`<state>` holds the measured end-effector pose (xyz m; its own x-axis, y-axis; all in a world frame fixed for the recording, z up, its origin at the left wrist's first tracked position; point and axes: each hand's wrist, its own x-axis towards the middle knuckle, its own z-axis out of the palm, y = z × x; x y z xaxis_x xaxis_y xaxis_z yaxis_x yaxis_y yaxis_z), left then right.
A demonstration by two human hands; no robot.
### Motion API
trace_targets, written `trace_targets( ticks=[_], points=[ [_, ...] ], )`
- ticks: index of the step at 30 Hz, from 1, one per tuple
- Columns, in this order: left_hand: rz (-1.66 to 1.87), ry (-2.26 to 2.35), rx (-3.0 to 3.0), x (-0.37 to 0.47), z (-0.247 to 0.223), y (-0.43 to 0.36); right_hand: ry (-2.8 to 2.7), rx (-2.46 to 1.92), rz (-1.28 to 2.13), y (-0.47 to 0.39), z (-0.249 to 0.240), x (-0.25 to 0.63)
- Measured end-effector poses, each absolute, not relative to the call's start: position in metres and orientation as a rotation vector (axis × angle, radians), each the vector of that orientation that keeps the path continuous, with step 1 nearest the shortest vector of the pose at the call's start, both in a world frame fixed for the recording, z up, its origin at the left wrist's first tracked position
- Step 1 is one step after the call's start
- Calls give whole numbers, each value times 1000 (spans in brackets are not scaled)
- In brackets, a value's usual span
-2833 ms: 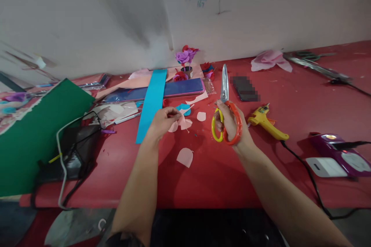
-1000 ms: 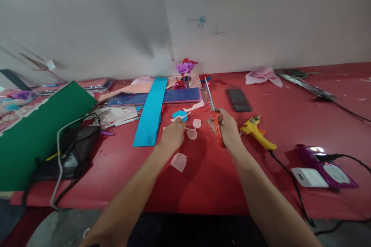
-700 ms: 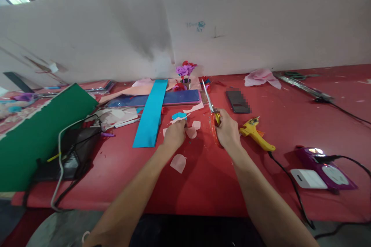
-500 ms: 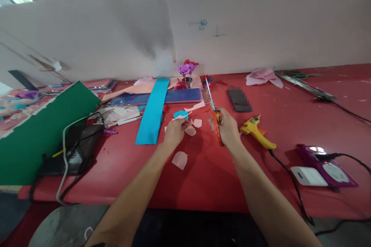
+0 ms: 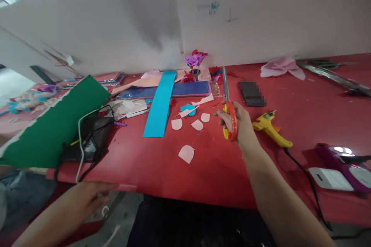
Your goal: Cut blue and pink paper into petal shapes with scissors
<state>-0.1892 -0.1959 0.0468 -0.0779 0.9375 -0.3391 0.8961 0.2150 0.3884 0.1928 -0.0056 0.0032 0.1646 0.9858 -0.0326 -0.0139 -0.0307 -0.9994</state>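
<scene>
My right hand [image 5: 239, 121] is closed on the orange and yellow handles of a pair of scissors [image 5: 231, 123]. Their metal blades point away toward the back wall, above the red table. My left hand [image 5: 91, 198] is at the table's front edge on the left, fingers stretched out, slightly blurred, holding nothing. Below it, a thin pale scrap [image 5: 112, 235] shows in front of the floor. Several pale pink paper petals lie on the table between the hands, the nearest petal [image 5: 187, 154] lying apart. Behind them a thin pink offcut crosses a blue paper piece [image 5: 188, 109].
A blue strip [image 5: 159, 108] lies over a dark blue pack [image 5: 189, 88]. Paper flowers [image 5: 195, 60] stand in a small pot behind. Rightward are a phone [image 5: 251, 93], a yellow glue gun [image 5: 271, 128] and a purple power socket [image 5: 344, 164] with cords. Green sheet [image 5: 58, 127] leans left.
My left hand has moved from the petals down left past the table's edge, and its fingers have opened. The right hand still holds the scissors, now turned. The view has shifted.
</scene>
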Motion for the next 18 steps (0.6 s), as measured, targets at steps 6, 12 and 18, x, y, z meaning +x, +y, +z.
trace_targets(
  ticks=[6, 12, 18],
  points=[
    [503, 2164, 1647, -132, 22, -108, -1000, -1259, 1167, -13, 6, 186],
    [473, 2576, 1615, -92, -15, -24, -944, -1293, 1164, -4, -4, 190],
    [486, 2647, 1345, -95, -16, 1, -1006, -1349, 1115, -9, 2, 187]
  ],
)
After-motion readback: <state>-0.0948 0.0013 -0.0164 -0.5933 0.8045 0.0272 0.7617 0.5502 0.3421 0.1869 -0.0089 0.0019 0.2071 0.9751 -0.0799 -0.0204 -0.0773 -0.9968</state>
